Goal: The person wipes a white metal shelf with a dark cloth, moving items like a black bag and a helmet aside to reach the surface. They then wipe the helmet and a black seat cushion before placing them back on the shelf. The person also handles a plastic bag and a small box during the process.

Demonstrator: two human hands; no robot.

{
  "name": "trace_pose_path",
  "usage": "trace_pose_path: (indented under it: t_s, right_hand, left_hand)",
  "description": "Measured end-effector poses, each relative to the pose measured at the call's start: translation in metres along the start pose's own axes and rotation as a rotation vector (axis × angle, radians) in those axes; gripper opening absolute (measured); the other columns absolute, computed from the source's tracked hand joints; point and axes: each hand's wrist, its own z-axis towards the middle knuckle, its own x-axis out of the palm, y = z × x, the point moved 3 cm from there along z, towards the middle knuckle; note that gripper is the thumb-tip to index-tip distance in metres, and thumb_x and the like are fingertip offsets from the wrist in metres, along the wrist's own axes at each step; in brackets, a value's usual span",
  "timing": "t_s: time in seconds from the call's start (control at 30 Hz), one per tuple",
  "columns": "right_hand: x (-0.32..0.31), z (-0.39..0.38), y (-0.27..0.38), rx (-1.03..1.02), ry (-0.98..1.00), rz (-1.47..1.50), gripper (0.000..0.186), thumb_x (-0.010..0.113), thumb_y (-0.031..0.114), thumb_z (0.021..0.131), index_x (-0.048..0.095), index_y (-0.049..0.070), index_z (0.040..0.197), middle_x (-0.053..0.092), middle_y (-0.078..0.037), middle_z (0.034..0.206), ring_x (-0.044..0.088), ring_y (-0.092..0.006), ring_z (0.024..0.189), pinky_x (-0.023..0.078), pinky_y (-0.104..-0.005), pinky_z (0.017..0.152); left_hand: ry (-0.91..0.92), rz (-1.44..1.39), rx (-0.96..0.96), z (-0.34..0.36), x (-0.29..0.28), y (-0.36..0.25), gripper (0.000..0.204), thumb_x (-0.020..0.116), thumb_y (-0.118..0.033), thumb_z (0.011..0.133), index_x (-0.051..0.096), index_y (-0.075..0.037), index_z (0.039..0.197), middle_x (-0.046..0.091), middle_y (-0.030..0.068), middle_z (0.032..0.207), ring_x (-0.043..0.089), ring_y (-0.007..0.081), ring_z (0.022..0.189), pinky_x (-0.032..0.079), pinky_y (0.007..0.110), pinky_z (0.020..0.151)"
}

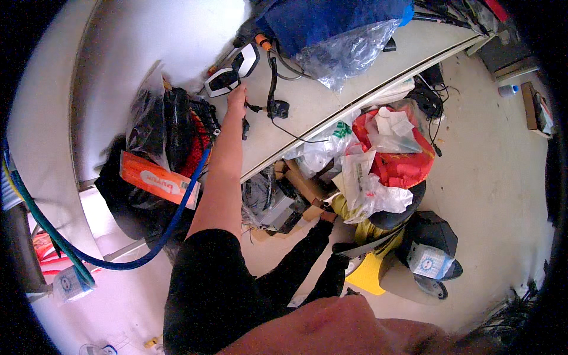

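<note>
- Where the left hand [236, 97], its grip unclear, nears a black-and-white angular frame [220, 81], a beige flat tabletop [423, 40] lies beneath.
- Beyond its edge: pale grey floor [476, 154].

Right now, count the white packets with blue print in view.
2: one white packet below the red bag, another below and left of the orange box. More may be hidden in the clutter.

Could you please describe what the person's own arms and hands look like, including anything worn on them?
The left arm wears a plain black sleeve that ends near the elbow, with no marking visible on it. Below it, the left forearm is bare, and no watch or band shows. The small visible part of the left hand has no glove. The right hand cannot be made out.
</note>
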Motion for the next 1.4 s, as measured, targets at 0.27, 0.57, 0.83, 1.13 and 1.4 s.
trace_pose_path:
  t_s: [0.27,0.57,0.83,1.13,1.4]
  right_hand:
    - [0.013,-0.016,0.022,0.046,0.05,0.182,0.026,0.049,0.024,0.088,0.059,0.001,0.088,0.059,-0.005,0.068,0.055,-0.0125,0.052,0.046,-0.026,0.045]
    - [0.015,-0.022,0.046,0.092,0.03,0.038,0.028,0.048,0.027,0.088,0.06,0.002,0.088,0.057,-0.004,0.063,0.054,-0.0121,0.049,0.041,-0.0241,0.038]
    - [0.004,0.01,0.0,-0.063,0.035,0.097,0.027,0.047,0.025,0.089,0.06,0.001,0.091,0.06,-0.006,0.066,0.056,-0.0131,0.05,0.043,-0.0246,0.042]
    - [0.017,0.022,-0.025,0.026,0.139,0.288,0.035,0.045,0.028,0.09,0.059,-0.003,0.096,0.061,-0.011,0.077,0.059,-0.0201,0.067,0.049,-0.0309,0.061]
    - [0.016,0.008,0.028,-0.011,-0.033,0.033,0.03,0.054,0.027,0.085,0.062,0.001,0.096,0.06,-0.003,0.075,0.051,-0.0078,0.065,0.042,-0.0222,0.06]
  left_hand:
    - [0.1,-0.232,-0.069,0.012,-0.008,-0.006,0.023,0.058,-0.031,0.083,0.054,-0.011,0.072,0.057,0.0055,0.072,0.053,0.018,0.065,0.043,0.033,0.06]
    - [-0.359,0.898,-0.032,0.041,-0.011,0.002,0.04,0.052,-0.049,0.078,0.064,-0.021,0.102,0.011,0.0139,0.141,0.016,0.0391,0.124,0.028,0.055,0.094]
    - [-0.435,0.961,-0.023,0.043,-0.007,0.025,0.032,0.056,-0.044,0.077,0.065,-0.023,0.099,0.015,0.0095,0.141,0.021,0.0387,0.12,0.028,0.065,0.088]
    - [-0.434,1.187,0.11,0.019,0.005,0.029,0.04,0.053,-0.048,0.077,0.061,-0.018,0.102,0.039,0.0148,0.123,0.033,0.036,0.111,0.029,0.058,0.087]
    - [-0.641,1.174,0.517,-0.005,-0.02,0.023,0.039,0.063,-0.043,0.073,0.059,-0.008,0.091,0.057,0.0105,0.095,0.049,0.0319,0.092,0.037,0.043,0.082]
